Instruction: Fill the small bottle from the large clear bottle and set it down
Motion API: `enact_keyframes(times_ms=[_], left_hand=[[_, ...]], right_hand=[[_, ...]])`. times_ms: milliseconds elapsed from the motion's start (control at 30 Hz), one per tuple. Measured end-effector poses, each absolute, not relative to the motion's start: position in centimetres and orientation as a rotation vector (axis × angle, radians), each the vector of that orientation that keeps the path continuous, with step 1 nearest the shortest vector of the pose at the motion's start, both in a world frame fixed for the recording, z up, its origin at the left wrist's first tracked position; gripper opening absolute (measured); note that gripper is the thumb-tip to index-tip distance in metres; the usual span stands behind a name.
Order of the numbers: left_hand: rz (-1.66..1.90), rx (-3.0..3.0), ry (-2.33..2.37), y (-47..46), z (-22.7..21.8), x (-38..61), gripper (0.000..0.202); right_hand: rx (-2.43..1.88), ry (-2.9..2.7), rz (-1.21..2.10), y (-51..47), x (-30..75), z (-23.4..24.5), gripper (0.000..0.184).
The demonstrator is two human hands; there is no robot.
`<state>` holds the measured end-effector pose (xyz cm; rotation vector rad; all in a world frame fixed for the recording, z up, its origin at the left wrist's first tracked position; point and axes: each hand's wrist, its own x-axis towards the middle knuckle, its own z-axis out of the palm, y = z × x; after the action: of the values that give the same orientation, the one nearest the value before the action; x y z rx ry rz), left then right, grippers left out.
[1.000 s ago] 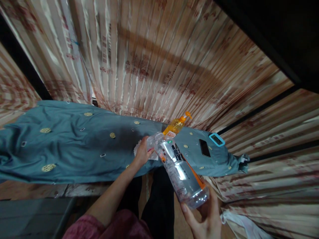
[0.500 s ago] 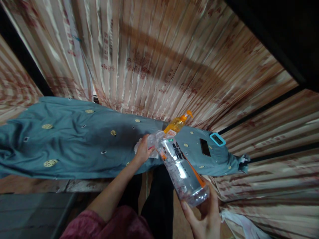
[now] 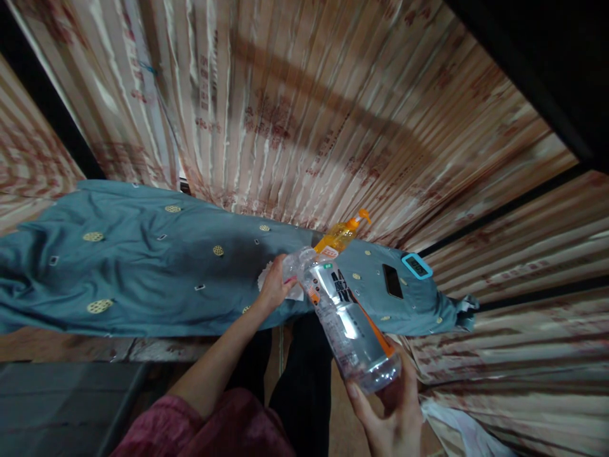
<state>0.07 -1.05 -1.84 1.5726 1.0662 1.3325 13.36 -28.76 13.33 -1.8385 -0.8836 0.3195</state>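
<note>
A clear plastic bottle (image 3: 349, 324) with a silver and orange label is held tilted between my hands, above the cloth-covered surface. My right hand (image 3: 392, 406) grips its base end, thumb on the near side. At the neck end, my left hand (image 3: 277, 284) is closed around clear plastic; whether that is the bottle's own top or a separate piece, I cannot tell. White tissue (image 3: 297, 292) lies beneath my left hand, partly hidden. Just beyond the bottle's neck is a pump bottle (image 3: 337, 236) of yellow-orange liquid, its lower part covered from view.
A teal patterned cloth (image 3: 143, 266) covers the long narrow surface. A dark phone (image 3: 392, 281) and a blue-framed digital timer (image 3: 417, 266) lie at its right. Pleated curtains (image 3: 285, 114) hang close behind, with dark metal bars (image 3: 504, 206). A grey panel (image 3: 61, 406) is at lower left.
The view has shifted very slightly. Both hands keep their hold on the clear bottle, and its tilt looks the same.
</note>
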Motion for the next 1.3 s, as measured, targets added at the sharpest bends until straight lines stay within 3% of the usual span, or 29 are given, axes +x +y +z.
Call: enact_keyframes(times_ms=[133,533,1300], left_hand=[[1.306,1.569,1.065,-1.11,-1.6,-0.01,0.064],[1.318,1.581,1.056,-1.15,-1.37,-0.11,0.063],[1.328,1.615,1.071,-1.08,-1.7,0.11,0.066]], right_hand=[[-1.84,-0.881,0.333,-28.76,13.31,13.38,0.12],[-1.822,-0.888,0.321,-28.66,12.94,13.74,0.111],[-1.835,-0.911,0.303,-28.73,13.21,13.54,0.11]])
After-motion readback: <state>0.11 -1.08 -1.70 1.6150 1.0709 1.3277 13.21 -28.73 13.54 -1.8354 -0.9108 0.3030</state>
